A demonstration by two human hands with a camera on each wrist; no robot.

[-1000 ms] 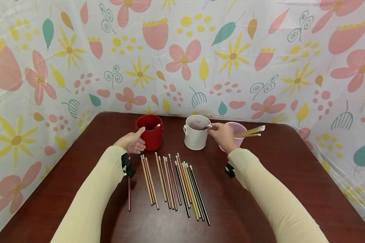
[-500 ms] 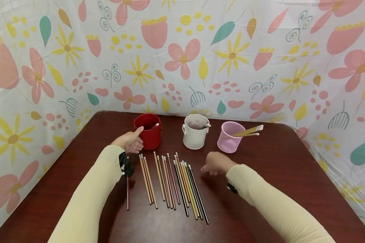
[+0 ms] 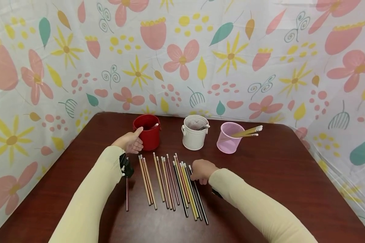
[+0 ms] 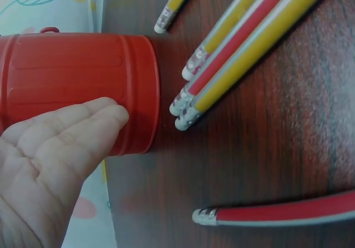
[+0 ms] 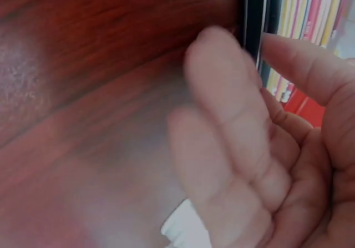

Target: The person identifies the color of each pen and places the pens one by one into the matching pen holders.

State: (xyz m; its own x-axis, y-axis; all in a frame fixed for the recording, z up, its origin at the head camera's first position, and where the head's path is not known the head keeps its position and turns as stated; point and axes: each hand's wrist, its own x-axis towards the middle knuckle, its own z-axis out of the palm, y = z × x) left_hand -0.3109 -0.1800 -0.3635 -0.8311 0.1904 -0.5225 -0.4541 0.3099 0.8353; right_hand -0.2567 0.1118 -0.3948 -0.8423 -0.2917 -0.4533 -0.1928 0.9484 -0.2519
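My left hand (image 3: 130, 141) rests against the side of the red bucket (image 3: 151, 140), its fingers extended and the thumb up by the rim. In the left wrist view the straight fingers (image 4: 94, 126) lie along the bucket wall. Over the eraser end of the rightmost black pencil (image 3: 203, 210), my right hand (image 3: 202, 170) has its thumb and index finger on either side of the shaft, pinching it. The right wrist view shows that black pencil (image 5: 254, 15) between them, somewhat blurred. Several yellow, red and black pencils (image 3: 190, 195) lie just left of it.
Behind stand a white bucket (image 3: 193, 139) with dark pencils in it and a pink mesh cup (image 3: 228, 144) with yellow ones. More pencils lie in loose groups (image 3: 147, 185) on the brown table (image 3: 276, 168); a single red one (image 3: 127, 199) lies far left. A flowered curtain hangs behind.
My right hand has let go at the white bucket, where dark pencils lean, and moved down and left to the rightmost black pencil. The left hand has stayed at the red bucket.
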